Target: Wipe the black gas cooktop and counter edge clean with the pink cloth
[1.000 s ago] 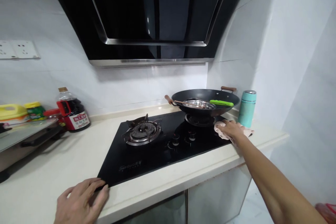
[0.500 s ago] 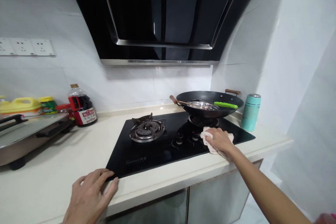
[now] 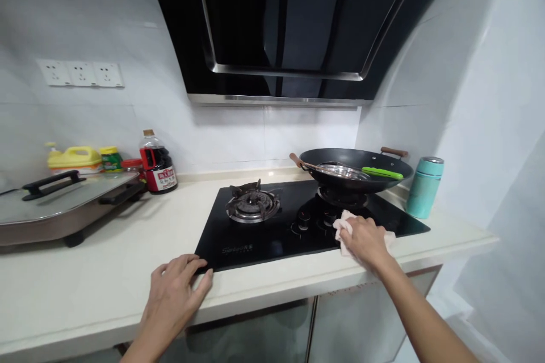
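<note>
My right hand point(image 3: 367, 241) presses a pale pink cloth point(image 3: 344, 226) onto the front right part of the black gas stove point(image 3: 264, 244), just right of the control knobs point(image 3: 304, 220). The fingers curl over the cloth, which bunches out on both sides. My left hand point(image 3: 179, 286) rests on the countertop at the stove's front left corner, fingers apart, fingertips touching the glass edge, holding nothing. Behind the cloth, a black wok point(image 3: 353, 181) sits on the right burner. In it are a metal strainer or dish point(image 3: 340, 171) and a bright green handle point(image 3: 382, 172).
The left burner point(image 3: 254, 204) is bare. A turquoise flask point(image 3: 424, 188) stands right of the stove. At left are a lidded electric pan point(image 3: 63, 210), a soy sauce bottle point(image 3: 158, 164) and a yellow jug point(image 3: 76, 159). The range hood point(image 3: 276, 85) hangs above.
The camera view has shifted left, so everything appears farther right. Both hands keep nearly the same places on the stove, the right still on the cloth.
</note>
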Demonstrator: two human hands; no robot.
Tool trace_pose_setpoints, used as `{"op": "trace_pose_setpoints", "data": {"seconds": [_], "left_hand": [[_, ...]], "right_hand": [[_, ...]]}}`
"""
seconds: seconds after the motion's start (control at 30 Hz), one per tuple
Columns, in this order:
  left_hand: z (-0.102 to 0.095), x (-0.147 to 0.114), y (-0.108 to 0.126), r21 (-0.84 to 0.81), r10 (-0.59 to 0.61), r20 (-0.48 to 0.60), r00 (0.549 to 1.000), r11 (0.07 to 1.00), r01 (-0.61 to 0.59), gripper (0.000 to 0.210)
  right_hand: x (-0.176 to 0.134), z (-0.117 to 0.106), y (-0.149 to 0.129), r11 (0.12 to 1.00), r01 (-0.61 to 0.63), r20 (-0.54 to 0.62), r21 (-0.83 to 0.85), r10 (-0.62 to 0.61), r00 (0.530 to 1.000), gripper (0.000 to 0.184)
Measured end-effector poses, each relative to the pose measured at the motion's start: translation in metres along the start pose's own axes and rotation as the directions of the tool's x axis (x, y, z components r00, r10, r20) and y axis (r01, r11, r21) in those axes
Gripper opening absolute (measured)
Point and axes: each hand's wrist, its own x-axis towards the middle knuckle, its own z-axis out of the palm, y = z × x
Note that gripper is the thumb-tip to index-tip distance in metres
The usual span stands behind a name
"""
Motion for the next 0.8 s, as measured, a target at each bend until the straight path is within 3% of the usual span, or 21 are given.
{"op": "trace_pose_setpoints", "data": {"seconds": [0.17,0.3,0.43,0.53,0.6,0.7,0.8], "left_hand": [[-0.002,-0.001,0.001,-0.023,0.014,0.028,1.0,1.0,-0.013,0.028],[-0.003,-0.001,0.002,-0.041,-0.02,0.056,0.998,0.999,0.023,0.027],[-0.002,0.0,0.002,-0.051,-0.084,0.084,0.993,0.995,0.088,0.028],[-0.003,0.0,0.001,-0.058,-0.108,0.116,0.987,0.992,0.115,0.029],[-0.004,0.0,0.0,-0.062,-0.119,0.125,0.985,0.99,0.128,0.028],[-0.006,-0.002,-0.001,-0.069,-0.124,0.122,0.985,0.989,0.133,0.028],[-0.005,-0.003,-0.001,-0.077,-0.121,0.118,0.986,0.988,0.131,0.028]], "right_hand": [[-0.039,-0.011,-0.059,0.996,0.091,-0.037,-0.006,-0.092,0.995,0.035],[-0.055,-0.015,-0.123,0.96,0.237,-0.043,0.153,-0.233,0.972,0.027],[-0.064,-0.011,-0.189,0.855,0.427,-0.08,0.294,-0.423,0.902,0.026],[-0.067,-0.011,-0.219,0.754,0.55,-0.1,0.359,-0.555,0.826,0.025],[-0.067,-0.015,-0.217,0.669,0.615,-0.103,0.418,-0.637,0.764,0.021],[-0.067,-0.021,-0.178,0.595,0.64,-0.106,0.486,-0.687,0.719,0.019],[-0.061,-0.018,-0.107,0.676,0.587,-0.104,0.446,-0.612,0.784,0.025]]}}
